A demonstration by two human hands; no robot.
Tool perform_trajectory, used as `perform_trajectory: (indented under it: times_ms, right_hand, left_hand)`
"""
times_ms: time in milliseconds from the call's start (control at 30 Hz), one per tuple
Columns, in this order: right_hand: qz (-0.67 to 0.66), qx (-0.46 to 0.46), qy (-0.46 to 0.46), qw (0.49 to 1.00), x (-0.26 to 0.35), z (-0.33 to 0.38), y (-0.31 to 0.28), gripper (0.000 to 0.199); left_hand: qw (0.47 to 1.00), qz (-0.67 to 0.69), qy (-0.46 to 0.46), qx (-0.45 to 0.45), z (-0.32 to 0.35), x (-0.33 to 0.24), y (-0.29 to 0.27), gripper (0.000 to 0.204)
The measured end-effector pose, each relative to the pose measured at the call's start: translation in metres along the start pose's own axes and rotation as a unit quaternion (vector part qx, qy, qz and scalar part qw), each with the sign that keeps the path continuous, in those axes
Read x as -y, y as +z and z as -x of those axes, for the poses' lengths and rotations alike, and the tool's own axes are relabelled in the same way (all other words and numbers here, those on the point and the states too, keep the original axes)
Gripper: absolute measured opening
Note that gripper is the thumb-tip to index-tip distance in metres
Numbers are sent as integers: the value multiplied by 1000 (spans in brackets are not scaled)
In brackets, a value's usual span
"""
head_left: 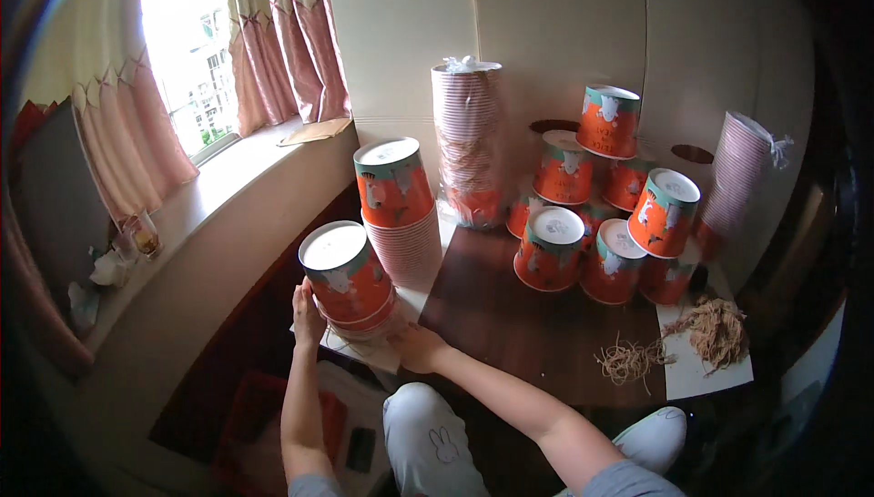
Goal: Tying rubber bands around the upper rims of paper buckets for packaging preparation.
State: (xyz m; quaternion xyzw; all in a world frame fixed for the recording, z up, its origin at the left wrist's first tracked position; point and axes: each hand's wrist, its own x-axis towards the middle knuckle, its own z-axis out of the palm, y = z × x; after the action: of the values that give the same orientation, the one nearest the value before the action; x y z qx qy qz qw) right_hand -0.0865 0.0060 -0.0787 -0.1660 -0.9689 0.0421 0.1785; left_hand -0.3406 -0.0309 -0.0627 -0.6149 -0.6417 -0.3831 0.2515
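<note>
An upside-down orange and green paper bucket (350, 283) stands at the near left corner of the table, with another rim showing below it. My left hand (308, 317) is closed against its left side, near the lower part. Low on the right, my right hand (421, 349) is bent in at the bucket's base; its fingertips are partly hidden, and what they pinch I cannot make out. Thin strands like twine (364, 335) lie around the base. Just behind rises a stack of nested paper buckets (401, 242), also upside down.
Several upturned buckets form a pile (551, 247) at the right of the dark table (487, 301). Two tall wrapped stacks of buckets (466, 133) (731, 174) stand farther back. Loose twine (631, 362) and a twine bundle (715, 333) lie at the right edge. A windowsill (246, 165) runs along the left.
</note>
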Motion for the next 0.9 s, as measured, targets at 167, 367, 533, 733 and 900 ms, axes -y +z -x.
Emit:
perform_trajectory:
  times_ms: [167, 367, 533, 733, 900]
  right_hand:
    - [-114, 149, 19, 982, 16, 7, -24, 40]
    - [-7, 107, -19, 994, 26, 64, -47, 24]
    - [-176, -18, 80, 981, 64, 125, -67, 16]
    - [-577, 30, 309, 755, 32, 216, -11, 35]
    - [-239, 405, 385, 794, 5, 217, -32, 51]
  left_hand:
    - [987, -82, -122, 61, 13, 9, -15, 66]
    - [993, -63, -67, -76, -51, -90, -51, 61]
    - [993, -58, -45, 93, -61, -99, -41, 39]
    - [998, -23, 22, 63, -48, -87, -27, 32]
    - [984, -148, -24, 96, -43, -107, -29, 48]
